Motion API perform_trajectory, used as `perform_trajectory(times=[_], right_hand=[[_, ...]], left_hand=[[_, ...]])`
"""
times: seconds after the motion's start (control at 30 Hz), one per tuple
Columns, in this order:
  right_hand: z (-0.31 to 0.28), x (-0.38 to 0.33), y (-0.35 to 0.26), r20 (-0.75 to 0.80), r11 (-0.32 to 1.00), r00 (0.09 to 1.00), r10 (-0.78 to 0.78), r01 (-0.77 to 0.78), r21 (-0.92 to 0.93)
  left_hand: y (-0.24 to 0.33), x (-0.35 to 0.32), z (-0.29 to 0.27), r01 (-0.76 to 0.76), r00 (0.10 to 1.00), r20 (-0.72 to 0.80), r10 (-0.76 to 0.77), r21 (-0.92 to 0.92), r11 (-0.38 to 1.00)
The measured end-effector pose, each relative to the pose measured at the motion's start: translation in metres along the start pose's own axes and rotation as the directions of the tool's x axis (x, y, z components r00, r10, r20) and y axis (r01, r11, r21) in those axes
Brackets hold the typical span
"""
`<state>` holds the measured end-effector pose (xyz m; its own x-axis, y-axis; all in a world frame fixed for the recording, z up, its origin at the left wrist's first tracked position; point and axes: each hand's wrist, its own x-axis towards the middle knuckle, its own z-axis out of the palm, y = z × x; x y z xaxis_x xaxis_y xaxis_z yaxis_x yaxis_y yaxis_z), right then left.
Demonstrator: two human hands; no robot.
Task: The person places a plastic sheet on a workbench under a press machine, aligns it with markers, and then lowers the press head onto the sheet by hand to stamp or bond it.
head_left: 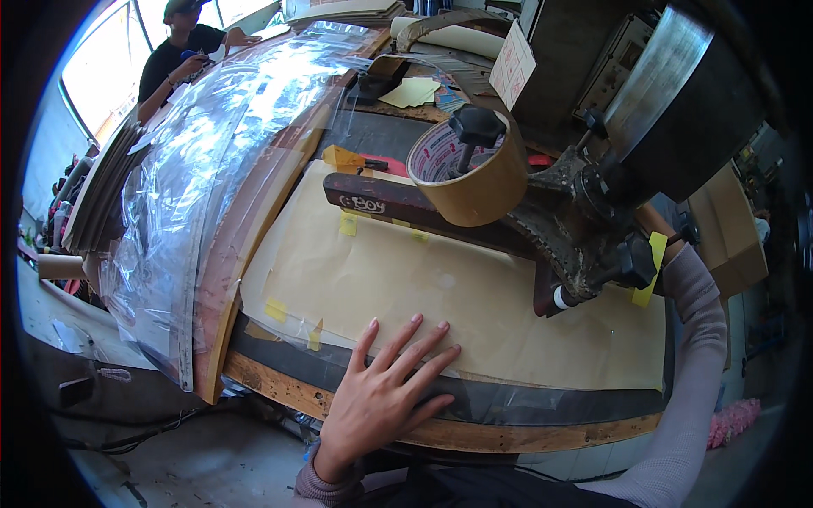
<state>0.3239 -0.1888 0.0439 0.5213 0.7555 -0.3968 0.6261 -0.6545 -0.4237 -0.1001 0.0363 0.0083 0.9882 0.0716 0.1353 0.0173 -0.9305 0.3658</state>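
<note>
My left hand [385,406] lies palm down, fingers spread, at the near edge of a large tan paper sheet [364,288]. Small pieces of yellow tape [275,310] are stuck on that sheet. On the right, my right hand [657,222] reaches behind a dark metal clamp head [584,224] with black knobs; its fingers are hidden. A yellow strip [650,269] hangs beside that wrist. Across the sheet extends a dark bar [423,212], and a roll of tan tape [474,182] sits around a black knob above it.
Clear plastic sheeting [182,212] covers a wood-edged frame to the left. Beyond it a person [182,51] in dark clothes works with their hands. A large metal column [677,93] rises at right, near a cardboard box [732,233]. Yellow paper slips [411,91] lie at the back.
</note>
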Motion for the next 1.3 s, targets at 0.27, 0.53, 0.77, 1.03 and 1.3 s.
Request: perform_trajectory(times=[0.27, 0.53, 0.77, 1.03, 1.3], right_hand=[[0.005, 0.003, 0.004, 0.005, 1.000, 1.000, -0.008, 0.008, 0.010], [0.002, 0.009, 0.002, 0.013, 0.998, 0.999, -0.041, 0.040, 0.040], [-0.008, 0.003, -0.006, 0.064, 0.972, 0.989, -0.135, 0.120, 0.203], [-0.001, -0.069, -0.022, -0.167, 0.966, 0.958, -0.234, 0.248, 0.072], [0.057, -0.160, -0.056, -0.889, 0.994, 0.449, -0.087, -0.023, -0.109]], left_hand=[[0.000, 0.001, 0.001, 0.001, 1.000, -0.009, -0.001, 0.001, 1.000], [-0.001, -0.001, 0.001, -0.013, 0.999, -0.038, 0.013, 0.005, 1.000], [-0.002, -0.001, 0.004, -0.045, 0.996, -0.074, 0.045, 0.006, 0.999], [-0.004, -0.002, 0.007, -0.056, 0.993, -0.104, 0.058, 0.019, 0.998], [0.010, -0.003, 0.019, 0.041, 0.975, -0.221, -0.029, 0.049, 0.998]])
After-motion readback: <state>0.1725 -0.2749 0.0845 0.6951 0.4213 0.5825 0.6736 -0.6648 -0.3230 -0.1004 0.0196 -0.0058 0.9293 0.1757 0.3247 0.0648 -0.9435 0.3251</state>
